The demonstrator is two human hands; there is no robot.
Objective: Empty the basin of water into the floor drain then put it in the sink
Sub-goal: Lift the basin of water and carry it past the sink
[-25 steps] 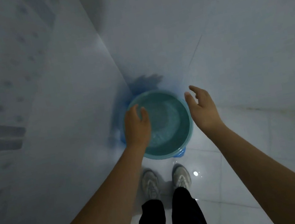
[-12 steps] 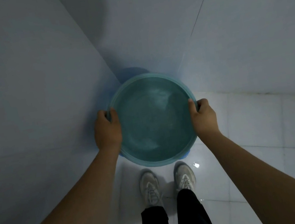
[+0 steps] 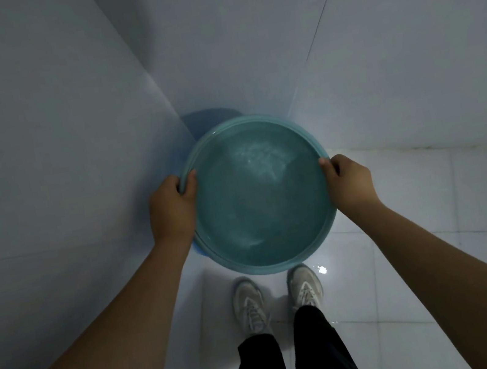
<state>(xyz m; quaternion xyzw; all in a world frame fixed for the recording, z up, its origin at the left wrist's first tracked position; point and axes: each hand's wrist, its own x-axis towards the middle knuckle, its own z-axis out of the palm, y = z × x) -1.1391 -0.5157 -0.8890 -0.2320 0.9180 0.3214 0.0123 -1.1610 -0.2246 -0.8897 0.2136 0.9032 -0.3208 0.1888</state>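
A round teal basin (image 3: 260,194) holding water is held level in front of me, above the floor in a room corner. My left hand (image 3: 171,211) grips its left rim with the thumb hooked over the edge. My right hand (image 3: 349,181) grips the right rim the same way. A blue object (image 3: 208,119) shows just behind and below the basin, mostly hidden by it. Neither the floor drain nor the sink is in view.
White tiled walls close in on the left (image 3: 42,185) and ahead to the right (image 3: 408,60), meeting in a corner. My feet in pale shoes (image 3: 249,305) stand on a wet, glossy white tile floor (image 3: 437,232) that extends to the right.
My hands went from hovering over the basin to gripping both sides of its rim. The basin has since come up closer to me, off the blue object below.
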